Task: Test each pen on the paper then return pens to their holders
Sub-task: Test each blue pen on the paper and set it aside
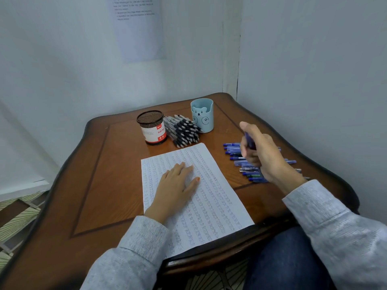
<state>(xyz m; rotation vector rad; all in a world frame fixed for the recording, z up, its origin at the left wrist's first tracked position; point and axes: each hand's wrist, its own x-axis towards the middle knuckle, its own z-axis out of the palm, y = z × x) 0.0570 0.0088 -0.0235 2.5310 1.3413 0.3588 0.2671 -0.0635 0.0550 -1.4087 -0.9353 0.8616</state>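
One wooden table (100,185) fills the centre of the frame. The paper (213,197) lies mid-frame, covered with rows of test marks, so testing appears well advanced. The left hand (176,187) rests flat on the sheet, fingers straight and slightly apart. The right hand (259,151), right of centre, hovers over the blue pens (236,152), fingers curled round one blue pen (249,141). The black pens (184,130) lie heaped at upper centre between the mesh holder (151,127) and the bear holder (202,115). No pen rises above either rim (the bear holder's interior is hidden), so returning appears not yet begun. The held pen's tip is hidden and blurred.
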